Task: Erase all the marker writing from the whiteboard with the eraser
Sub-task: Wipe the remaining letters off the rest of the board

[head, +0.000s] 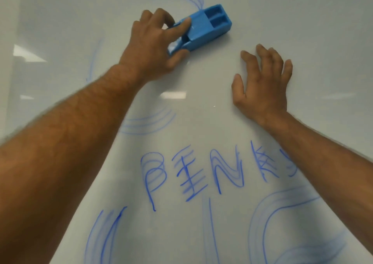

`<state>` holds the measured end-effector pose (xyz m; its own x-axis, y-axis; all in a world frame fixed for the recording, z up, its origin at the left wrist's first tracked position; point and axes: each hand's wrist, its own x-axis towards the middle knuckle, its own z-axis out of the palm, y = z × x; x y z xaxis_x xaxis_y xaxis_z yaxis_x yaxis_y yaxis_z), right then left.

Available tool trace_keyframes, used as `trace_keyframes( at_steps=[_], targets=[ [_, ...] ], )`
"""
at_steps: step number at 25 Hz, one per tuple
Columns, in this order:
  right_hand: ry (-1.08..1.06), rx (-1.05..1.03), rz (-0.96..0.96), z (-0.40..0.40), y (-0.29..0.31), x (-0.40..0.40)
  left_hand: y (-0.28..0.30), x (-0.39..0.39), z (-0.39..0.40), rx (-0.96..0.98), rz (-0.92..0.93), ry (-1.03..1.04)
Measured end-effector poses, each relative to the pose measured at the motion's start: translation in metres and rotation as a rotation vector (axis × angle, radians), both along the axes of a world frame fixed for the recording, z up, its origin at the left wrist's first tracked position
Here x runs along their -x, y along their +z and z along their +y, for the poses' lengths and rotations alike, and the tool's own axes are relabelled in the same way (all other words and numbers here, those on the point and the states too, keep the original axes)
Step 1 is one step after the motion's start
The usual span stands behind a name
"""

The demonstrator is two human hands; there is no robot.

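Left hand [153,41] pinches the blue plastic block eraser [201,28] at upper centre on the glossy whiteboard [302,11]. Right hand [262,82] lies spread, holding nothing. Risk: bare forearms smear the blue marker writing [212,173] lower centre. Open board upper right; no edges visible.

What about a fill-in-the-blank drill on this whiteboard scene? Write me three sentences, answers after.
1. The left hand grips the ____ eraser.
2. The right hand rests on the ____ with nothing in its grip.
3. The marker writing is ____ in colour.

Missing words: blue; whiteboard; blue
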<state>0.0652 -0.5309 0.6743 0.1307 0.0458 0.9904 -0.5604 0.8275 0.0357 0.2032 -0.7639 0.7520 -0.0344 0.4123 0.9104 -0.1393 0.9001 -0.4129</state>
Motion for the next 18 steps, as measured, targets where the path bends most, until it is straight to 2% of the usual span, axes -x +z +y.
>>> trace_keyframes(
  at_steps=[2, 5, 8, 12, 18],
  targets=[
    [0.004, 0.001, 0.006, 0.000, -0.001, 0.000, 0.008, -0.011, -0.019, -0.179, 0.082, 0.018],
    [0.006, -0.002, 0.007, -0.001, -0.001, 0.000, 0.017, -0.035, -0.056, -0.567, 0.242, 0.077],
    [0.007, -0.004, 0.005, 0.000, 0.000, -0.001, 0.016, -0.047, -0.076, -0.778, 0.315, 0.083],
    [-0.001, -0.006, -0.007, -0.002, -0.001, -0.001, 0.027, -0.039, -0.053, -0.794, 0.325, 0.096],
    [-0.004, 0.004, 0.008, -0.001, -0.001, 0.000, 0.048, -0.010, 0.020, -0.552, 0.172, 0.103]
  ],
)
